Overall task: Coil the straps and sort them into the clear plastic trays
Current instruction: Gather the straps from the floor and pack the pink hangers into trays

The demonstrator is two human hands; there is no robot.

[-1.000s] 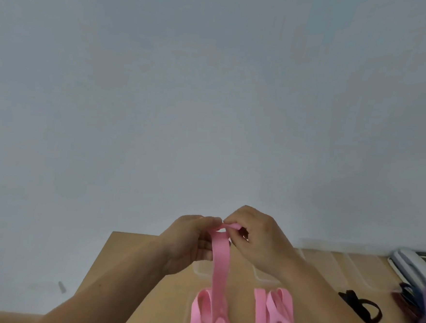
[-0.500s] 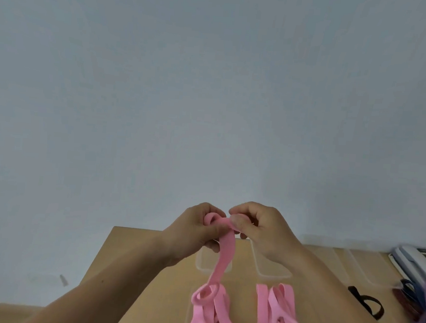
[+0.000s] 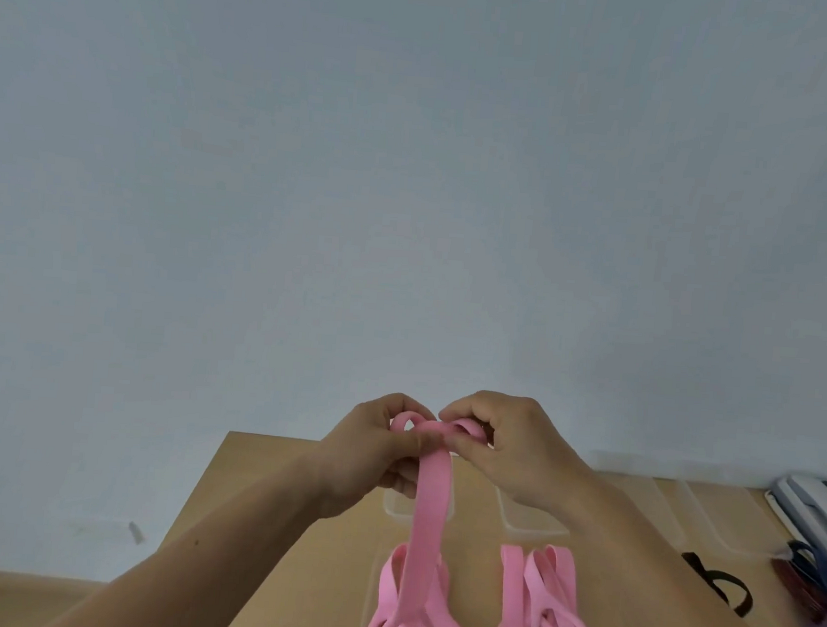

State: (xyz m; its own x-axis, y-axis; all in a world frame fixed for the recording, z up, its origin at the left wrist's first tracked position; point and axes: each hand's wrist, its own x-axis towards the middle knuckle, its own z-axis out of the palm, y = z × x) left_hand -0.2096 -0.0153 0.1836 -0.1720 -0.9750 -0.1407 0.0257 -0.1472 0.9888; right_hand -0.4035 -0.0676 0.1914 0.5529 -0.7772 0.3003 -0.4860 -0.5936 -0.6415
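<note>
Pink strap (image 3: 430, 505) is held above the table (image 3: 261, 508), its top pinched between the curled left hand (image 3: 372, 452) and right hand (image 3: 514, 447), where a first small loop is formed; its long axis is hung near-vertically, tail down to the table. Coiling is judged barely begun, with other pink straps (image 3: 542, 611) already looped on the table

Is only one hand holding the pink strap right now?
No: the left hand and the right hand both pinch the pink strap at its looped upper end.

Bare left forearm (image 3: 218, 559), bare right forearm (image 3: 652, 575)
</note>
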